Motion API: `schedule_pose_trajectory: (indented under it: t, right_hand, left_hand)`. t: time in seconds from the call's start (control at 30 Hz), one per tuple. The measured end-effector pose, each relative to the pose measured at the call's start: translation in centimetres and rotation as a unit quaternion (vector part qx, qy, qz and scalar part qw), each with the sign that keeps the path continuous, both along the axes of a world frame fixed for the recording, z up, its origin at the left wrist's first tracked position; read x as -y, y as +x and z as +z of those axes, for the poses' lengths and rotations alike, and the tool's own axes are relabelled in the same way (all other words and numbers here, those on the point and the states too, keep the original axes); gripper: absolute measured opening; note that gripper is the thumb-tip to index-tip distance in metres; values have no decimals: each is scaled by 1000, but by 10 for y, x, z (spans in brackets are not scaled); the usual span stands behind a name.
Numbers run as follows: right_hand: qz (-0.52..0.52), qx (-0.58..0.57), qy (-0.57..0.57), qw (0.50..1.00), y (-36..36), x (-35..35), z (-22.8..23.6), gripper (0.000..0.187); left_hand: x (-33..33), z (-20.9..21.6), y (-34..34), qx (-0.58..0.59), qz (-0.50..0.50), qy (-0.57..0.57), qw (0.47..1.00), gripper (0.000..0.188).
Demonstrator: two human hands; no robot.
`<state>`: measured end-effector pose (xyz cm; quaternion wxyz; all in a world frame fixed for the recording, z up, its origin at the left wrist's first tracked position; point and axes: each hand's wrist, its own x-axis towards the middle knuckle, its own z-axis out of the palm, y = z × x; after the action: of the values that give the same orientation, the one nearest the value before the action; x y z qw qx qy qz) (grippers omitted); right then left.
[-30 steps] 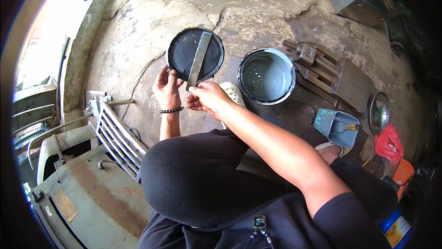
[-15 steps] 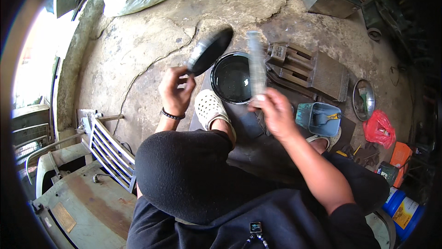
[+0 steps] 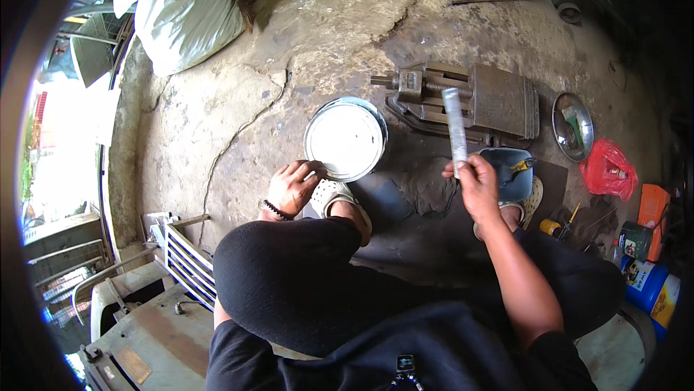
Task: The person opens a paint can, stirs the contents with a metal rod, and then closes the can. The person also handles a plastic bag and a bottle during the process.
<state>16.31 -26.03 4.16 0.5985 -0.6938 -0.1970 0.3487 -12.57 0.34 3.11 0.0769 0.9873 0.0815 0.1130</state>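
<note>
A round lid (image 3: 344,142) with a white face upward covers most of the black paint bucket (image 3: 384,133), whose rim and side show along the far right. My left hand (image 3: 290,187), with a beaded bracelet at the wrist, has its fingers closed on the near-left edge of this lid. Whether the lid is fully seated cannot be seen. In my right hand (image 3: 477,187) a grey, metallic-looking bar (image 3: 455,122) is gripped by its lower end and points up and away. It is above the floor, between the machine vise (image 3: 499,102) and my right foot.
Near my right foot sits a grey-blue plastic container (image 3: 510,181) with a yellow-handled tool. Further right are a metal bowl (image 3: 558,127) with a brush, a red plastic bag (image 3: 607,168) and a blue bucket (image 3: 645,282). A white metal rack (image 3: 189,257) stands left of my knee.
The lid has come down from the air onto the bucket, turning its white face up. My right hand and the bar have moved rightward, away from the bucket. The view has shifted slightly.
</note>
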Motion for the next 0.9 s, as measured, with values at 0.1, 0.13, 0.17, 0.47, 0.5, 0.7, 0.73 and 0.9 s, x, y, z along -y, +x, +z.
schedule_pose_trajectory:
  t: [0.1, 0.13, 0.17, 0.47, 0.5, 0.7, 0.73, 0.9]
  right_hand:
    - [39, -12, 4, 999, -6, -13, -9, 16]
    - [36, -23, 2, 999, -7, -17, -10, 17]
    - [34, -11, -12, 999, -6, -21, -11, 17]
    - [-47, -6, 97, 994, 23, -81, -16, 16]
    - [-44, -14, 137, 990, 26, -87, -15, 15]
    - [-49, -32, 141, 988, 67, -122, -14, 17]
    - [-22, 2, 130, 991, 79, -124, -16, 16]
    - [90, -83, 67, 990, 106, -118, -28, 8]
  left_hand:
    - [-4, 5, 16, -52, -5, -16, 999, 21]
    - [-6, 9, 20, -56, -15, -17, 998, 21]
    - [-8, 15, 24, -57, -25, -18, 998, 22]
    - [-56, 85, 80, -227, 22, -99, 969, 58]
    - [-60, 85, 90, -277, 68, -97, 953, 74]
    - [24, -3, 132, -298, 418, -80, 854, 122]
    - [31, -14, 135, -245, 440, -76, 861, 119]
    - [37, -38, 131, -100, 440, -53, 891, 105]
